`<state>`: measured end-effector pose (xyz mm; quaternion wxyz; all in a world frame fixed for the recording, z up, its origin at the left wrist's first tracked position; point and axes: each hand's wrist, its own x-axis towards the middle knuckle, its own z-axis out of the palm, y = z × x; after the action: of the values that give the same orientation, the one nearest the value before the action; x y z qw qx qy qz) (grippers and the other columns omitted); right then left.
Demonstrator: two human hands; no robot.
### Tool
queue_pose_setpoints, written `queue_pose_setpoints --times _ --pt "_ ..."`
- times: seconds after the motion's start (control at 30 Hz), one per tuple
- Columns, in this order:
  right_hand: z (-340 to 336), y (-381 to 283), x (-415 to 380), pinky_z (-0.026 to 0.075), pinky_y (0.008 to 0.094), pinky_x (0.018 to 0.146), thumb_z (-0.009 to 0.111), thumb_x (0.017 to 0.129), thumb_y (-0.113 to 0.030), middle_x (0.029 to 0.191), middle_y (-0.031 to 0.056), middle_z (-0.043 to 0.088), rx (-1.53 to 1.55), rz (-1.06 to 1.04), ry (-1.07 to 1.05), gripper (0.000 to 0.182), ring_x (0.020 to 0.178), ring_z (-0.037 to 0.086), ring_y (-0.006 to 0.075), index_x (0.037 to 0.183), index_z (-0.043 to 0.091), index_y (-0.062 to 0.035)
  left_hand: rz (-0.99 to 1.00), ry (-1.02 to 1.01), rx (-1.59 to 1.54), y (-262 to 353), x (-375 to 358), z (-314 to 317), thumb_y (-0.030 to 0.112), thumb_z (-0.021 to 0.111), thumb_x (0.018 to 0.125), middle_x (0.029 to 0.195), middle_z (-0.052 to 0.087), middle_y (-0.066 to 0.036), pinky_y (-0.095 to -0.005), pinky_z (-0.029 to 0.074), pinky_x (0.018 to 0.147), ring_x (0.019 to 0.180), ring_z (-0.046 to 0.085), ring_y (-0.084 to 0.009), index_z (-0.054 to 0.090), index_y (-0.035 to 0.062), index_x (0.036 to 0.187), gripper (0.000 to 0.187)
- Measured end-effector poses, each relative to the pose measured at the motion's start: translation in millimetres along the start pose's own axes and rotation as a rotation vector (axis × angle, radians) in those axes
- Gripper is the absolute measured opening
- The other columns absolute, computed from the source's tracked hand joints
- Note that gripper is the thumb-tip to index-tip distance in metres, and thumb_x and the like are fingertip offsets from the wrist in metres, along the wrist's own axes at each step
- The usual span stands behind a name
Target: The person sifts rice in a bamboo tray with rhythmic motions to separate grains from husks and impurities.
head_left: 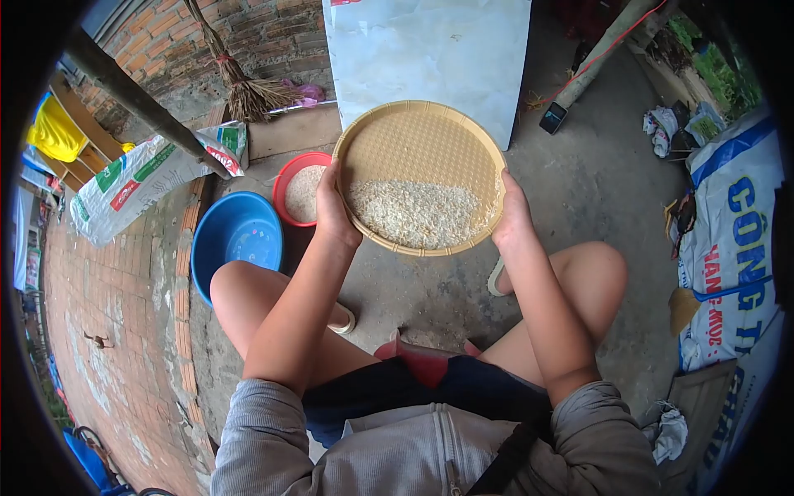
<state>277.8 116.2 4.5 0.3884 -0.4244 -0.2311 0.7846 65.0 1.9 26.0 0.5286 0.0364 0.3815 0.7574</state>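
A round woven tray (413, 140) is held up in front of me by its rim. Pale grain (413, 213), like rice, lies over the half nearer to me, while the far half shows bare weave. My left hand (333, 208) grips the left rim and my right hand (514, 208) the right rim; some fingers are hidden beneath. Left of the tray, a red basin (280, 192) on the floor holds more pale grain (304, 192). Beside it stands a blue basin (219, 248) with no grain visible in it.
A white board (426, 58) stands beyond the tray. Farther left are a straw broom (251, 97), a slanted pole (136, 95) and a printed sack (157, 186). Large sacks (732, 240) line the right side. My bent knees flank the concrete floor (413, 302) below.
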Motion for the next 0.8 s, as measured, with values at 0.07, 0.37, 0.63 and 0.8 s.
queue_pose_setpoints --times 0.07,0.37,0.63,0.8 --pt "7 7 -7 0.037 0.0398 0.1 0.033 0.099 -0.04 0.134 0.012 0.047 0.064 -0.021 0.001 0.05 0.119 0.047 0.0263 0.134 0.041 -0.005 0.058 0.015 -0.016 -5 0 -2 0.036 0.036 0.095 0.128 0.051 -0.01 -0.0396 0.037 0.101 0.117 0.049 -0.0252 0.046 0.0061 0.129 0.046" --pt "40 33 -43 0.032 0.0392 0.106 0.048 0.096 -0.033 0.142 0.01 0.033 0.006 -0.36 -0.143 0.058 0.13 0.035 0.0224 0.141 0.023 -0.0076 0.041 -0.123 -0.142 -24 -1 4 0.044 0.03 0.098 0.139 0.04 -0.009 -0.0401 0.028 0.108 0.128 0.038 -0.0257 0.034 0.0086 0.138 0.053" --pt "37 6 -46 0.036 0.0386 0.103 0.047 0.096 -0.031 0.136 0.0099 0.042 0.013 -0.234 -0.243 0.05 0.124 0.044 0.0211 0.138 0.031 -0.0082 0.034 -0.129 -0.082 29 9 3 0.038 0.04 0.096 0.123 0.055 -0.015 -0.0408 0.038 0.101 0.114 0.053 -0.0285 0.048 0.0009 0.125 0.048" --pt "25 -25 -35 0.042 0.0362 0.097 0.04 0.097 -0.04 0.13 0.0115 0.049 -0.085 -0.134 -0.329 0.053 0.117 0.049 0.0212 0.134 0.038 -0.0026 0.044 -0.179 0.216 75 6 -10 0.038 0.046 0.094 0.111 0.061 -0.016 -0.0374 0.049 0.09 0.099 0.061 -0.0251 0.053 0.0006 0.121 0.046"
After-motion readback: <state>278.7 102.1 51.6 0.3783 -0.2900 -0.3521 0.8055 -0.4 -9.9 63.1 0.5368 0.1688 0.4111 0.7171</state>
